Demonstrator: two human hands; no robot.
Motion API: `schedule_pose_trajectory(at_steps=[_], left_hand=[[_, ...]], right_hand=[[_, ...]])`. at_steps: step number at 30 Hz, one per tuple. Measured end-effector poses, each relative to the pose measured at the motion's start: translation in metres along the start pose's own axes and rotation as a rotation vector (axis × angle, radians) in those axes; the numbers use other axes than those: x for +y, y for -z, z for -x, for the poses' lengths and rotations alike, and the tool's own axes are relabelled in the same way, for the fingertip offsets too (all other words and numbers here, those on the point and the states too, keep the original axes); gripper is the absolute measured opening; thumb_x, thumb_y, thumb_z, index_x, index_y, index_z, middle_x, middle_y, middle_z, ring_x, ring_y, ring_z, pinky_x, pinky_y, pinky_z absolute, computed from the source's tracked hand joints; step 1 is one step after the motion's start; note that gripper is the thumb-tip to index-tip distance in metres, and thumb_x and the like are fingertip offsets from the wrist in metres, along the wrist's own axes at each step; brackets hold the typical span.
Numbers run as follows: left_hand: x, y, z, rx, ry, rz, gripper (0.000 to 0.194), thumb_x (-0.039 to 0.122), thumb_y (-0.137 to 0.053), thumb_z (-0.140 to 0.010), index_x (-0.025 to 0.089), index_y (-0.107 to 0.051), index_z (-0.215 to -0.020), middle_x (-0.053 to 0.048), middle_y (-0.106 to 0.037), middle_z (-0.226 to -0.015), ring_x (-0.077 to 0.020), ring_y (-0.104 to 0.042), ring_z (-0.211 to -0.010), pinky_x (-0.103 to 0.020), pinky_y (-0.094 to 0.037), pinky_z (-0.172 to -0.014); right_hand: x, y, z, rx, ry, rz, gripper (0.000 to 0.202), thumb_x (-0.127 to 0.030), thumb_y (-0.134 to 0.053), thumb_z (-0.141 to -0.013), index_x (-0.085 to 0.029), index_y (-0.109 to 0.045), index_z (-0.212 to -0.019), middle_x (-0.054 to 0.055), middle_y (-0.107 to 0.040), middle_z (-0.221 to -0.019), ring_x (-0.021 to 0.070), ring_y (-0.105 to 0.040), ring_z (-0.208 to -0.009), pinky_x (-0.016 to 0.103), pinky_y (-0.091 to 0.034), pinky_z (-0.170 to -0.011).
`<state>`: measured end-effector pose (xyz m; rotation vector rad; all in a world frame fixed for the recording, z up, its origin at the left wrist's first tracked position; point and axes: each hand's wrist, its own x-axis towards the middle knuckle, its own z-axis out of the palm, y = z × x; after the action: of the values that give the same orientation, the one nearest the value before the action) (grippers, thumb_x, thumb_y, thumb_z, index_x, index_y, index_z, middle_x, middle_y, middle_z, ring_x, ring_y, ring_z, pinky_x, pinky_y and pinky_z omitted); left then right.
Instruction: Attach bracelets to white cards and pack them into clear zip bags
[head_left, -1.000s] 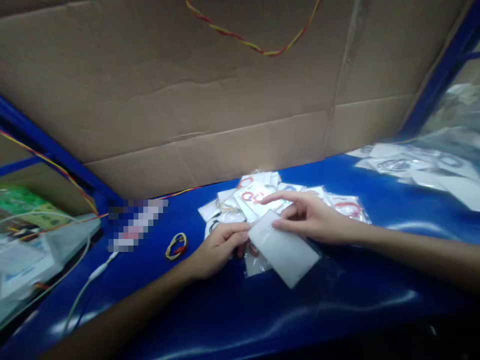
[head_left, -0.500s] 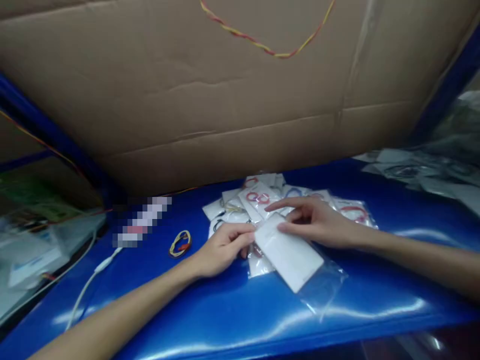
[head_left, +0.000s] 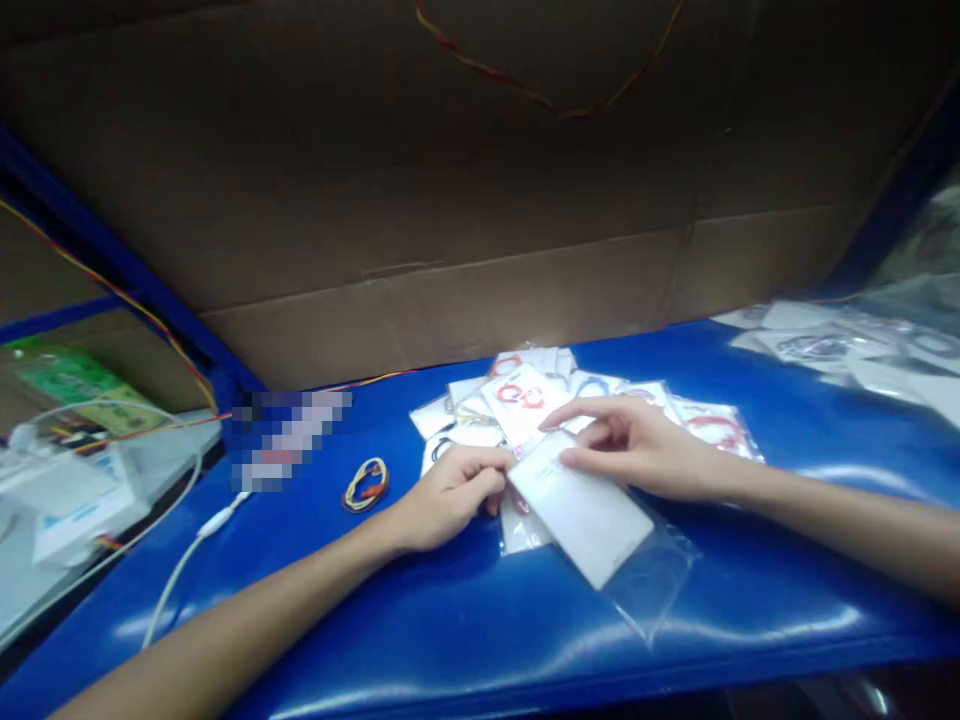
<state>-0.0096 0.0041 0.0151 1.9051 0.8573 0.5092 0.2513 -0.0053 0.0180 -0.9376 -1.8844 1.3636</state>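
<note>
One cardboard panel [head_left: 480, 180], cut off above, backs one blue table [head_left: 420, 640]. On it, at least six bagged cards [head_left: 517, 405] overlap, partly hidden behind two hands. The left hand [head_left: 454, 495] pinches one bagged white card [head_left: 589, 515] by its corner at the heap's near side; the right hand [head_left: 637, 445] lays its thumb there, but I can't tell whether the hidden fingers grip. Left of them lies one wire coil [head_left: 366, 486].

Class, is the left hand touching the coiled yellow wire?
Apart: in the head view, glossy blue tabletop shows between the left hand and the coiled yellow wire.
</note>
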Motion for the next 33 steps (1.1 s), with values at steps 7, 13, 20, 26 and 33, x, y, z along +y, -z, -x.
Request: schedule_pose_trajectory(at_steps=[7,13,20,26,33], left_hand=[[0.000,0.000,-0.001,-0.017,0.007,-0.056,0.024,0.020,-0.046,-0.088,0.015,-0.063,-0.072,0.002,-0.055,-0.063,-0.0130,-0.048,-0.061,-0.024,-0.036,-0.058],[0.000,0.000,-0.002,-0.021,-0.029,-0.090,0.025,0.023,-0.048,-0.091,0.015,-0.068,-0.080,0.002,-0.056,-0.065,-0.0125,-0.050,-0.062,-0.023,-0.039,-0.060],[-0.004,-0.001,-0.003,-0.011,-0.052,-0.148,0.025,0.024,-0.051,-0.093,0.016,-0.074,-0.088,0.002,-0.061,-0.068,-0.0123,-0.053,-0.063,-0.022,-0.041,-0.060],[-0.005,-0.001,-0.004,0.009,-0.053,-0.178,0.025,0.022,-0.051,-0.092,0.016,-0.075,-0.087,0.001,-0.065,-0.071,-0.0123,-0.055,-0.065,-0.021,-0.041,-0.061],[-0.001,-0.002,-0.003,0.010,-0.071,-0.183,0.025,0.022,-0.051,-0.093,0.015,-0.074,-0.088,0.001,-0.067,-0.075,-0.0127,-0.056,-0.067,-0.021,-0.043,-0.065]], right_hand=[[0.002,0.001,0.000,-0.013,0.000,0.030,0.039,-0.042,-0.070,-0.094,-0.017,-0.065,-0.123,-0.006,-0.053,-0.059,0.0086,-0.036,-0.049,0.020,-0.025,-0.044],[0.004,0.004,0.001,-0.072,-0.035,0.122,0.039,-0.042,-0.068,-0.094,-0.019,-0.066,-0.126,-0.005,-0.056,-0.061,0.0087,-0.041,-0.049,0.019,-0.027,-0.043],[0.008,0.009,0.000,-0.154,-0.028,0.168,0.041,-0.045,-0.071,-0.093,-0.021,-0.070,-0.126,-0.003,-0.061,-0.062,0.0099,-0.043,-0.050,0.021,-0.029,-0.044],[0.009,0.011,0.000,-0.159,-0.038,0.164,0.038,-0.042,-0.070,-0.093,-0.022,-0.070,-0.126,-0.003,-0.062,-0.066,0.0087,-0.045,-0.050,0.020,-0.030,-0.044],[0.008,0.009,0.001,-0.133,-0.026,0.146,0.040,-0.042,-0.072,-0.092,-0.019,-0.069,-0.125,-0.004,-0.059,-0.063,0.0084,-0.042,-0.050,0.020,-0.029,-0.044]])
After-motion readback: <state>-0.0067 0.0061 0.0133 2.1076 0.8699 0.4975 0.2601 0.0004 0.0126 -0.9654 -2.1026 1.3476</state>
